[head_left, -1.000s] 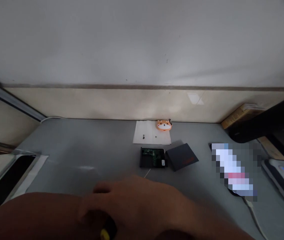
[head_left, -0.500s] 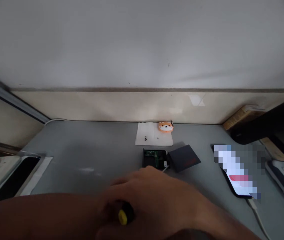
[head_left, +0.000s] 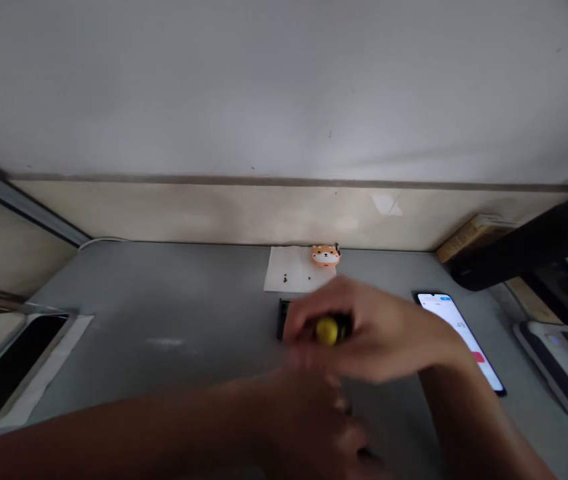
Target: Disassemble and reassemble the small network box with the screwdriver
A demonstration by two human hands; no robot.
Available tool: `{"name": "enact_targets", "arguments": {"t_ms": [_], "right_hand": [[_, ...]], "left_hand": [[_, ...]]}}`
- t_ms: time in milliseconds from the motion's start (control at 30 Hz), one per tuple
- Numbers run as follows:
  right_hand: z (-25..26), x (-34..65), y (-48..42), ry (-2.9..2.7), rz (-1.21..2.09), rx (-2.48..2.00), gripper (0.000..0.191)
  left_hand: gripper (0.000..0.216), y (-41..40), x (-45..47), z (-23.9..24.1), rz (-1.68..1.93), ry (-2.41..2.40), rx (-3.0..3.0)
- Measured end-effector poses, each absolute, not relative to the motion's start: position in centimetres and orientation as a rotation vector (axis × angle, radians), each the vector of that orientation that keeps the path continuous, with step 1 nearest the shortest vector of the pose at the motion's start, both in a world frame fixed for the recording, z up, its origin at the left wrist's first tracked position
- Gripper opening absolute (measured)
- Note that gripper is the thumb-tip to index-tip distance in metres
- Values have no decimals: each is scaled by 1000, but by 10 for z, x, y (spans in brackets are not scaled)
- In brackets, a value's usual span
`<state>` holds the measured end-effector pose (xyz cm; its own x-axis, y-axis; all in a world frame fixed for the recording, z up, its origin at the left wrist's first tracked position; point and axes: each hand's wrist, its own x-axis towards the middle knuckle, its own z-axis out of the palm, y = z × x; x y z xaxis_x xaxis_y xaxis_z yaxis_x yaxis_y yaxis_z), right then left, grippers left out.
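Observation:
My right hand (head_left: 379, 333) is closed around a screwdriver with a yellow cap (head_left: 327, 330) and hovers over a small black open case (head_left: 282, 319), which it hides almost entirely. Just below it, my left hand (head_left: 314, 427) is smeared by motion, so its fingers cannot be read. Behind the case a white paper sheet (head_left: 289, 277) carries a few tiny dark screws. An orange animal figure (head_left: 325, 255) sits at the sheet's far corner, by the wall.
On the grey table (head_left: 164, 300), a lit phone (head_left: 459, 337) lies to the right of my right hand. Further right are a power strip (head_left: 564, 373) and a dark slanted object (head_left: 514, 253) over a brown box (head_left: 469, 235). A white-framed black tray (head_left: 9, 360) sits at the left edge.
My right hand has risen from the near edge and moved forward and right with the screwdriver, now covering the open case and the dark cover beside it. My left hand followed underneath.

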<state>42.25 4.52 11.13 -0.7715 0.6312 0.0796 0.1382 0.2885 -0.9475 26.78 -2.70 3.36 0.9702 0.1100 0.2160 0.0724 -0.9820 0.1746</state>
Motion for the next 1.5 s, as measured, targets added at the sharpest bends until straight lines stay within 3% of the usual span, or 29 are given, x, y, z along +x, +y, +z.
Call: {"name": "enact_targets", "arguments": {"t_ms": [133,267,467,767,1500], "right_hand": [[84,413,75,-1403,1325,-672,47],[46,389,91,-1097,1428,-585,55],[26,378,94,-984,1515,-555,57],[24,378,95,-969,1532,-565,56],[23,373,91,-986,1473,-575,58]], "left_hand": [[4,15,278,34,409,13,2987],[11,36,258,31,589,256,2948],[25,62,212,7,876,851,2522],[27,58,208,-26,679,1312,2291],[31,62,212,-36,580,1282,2491]]}}
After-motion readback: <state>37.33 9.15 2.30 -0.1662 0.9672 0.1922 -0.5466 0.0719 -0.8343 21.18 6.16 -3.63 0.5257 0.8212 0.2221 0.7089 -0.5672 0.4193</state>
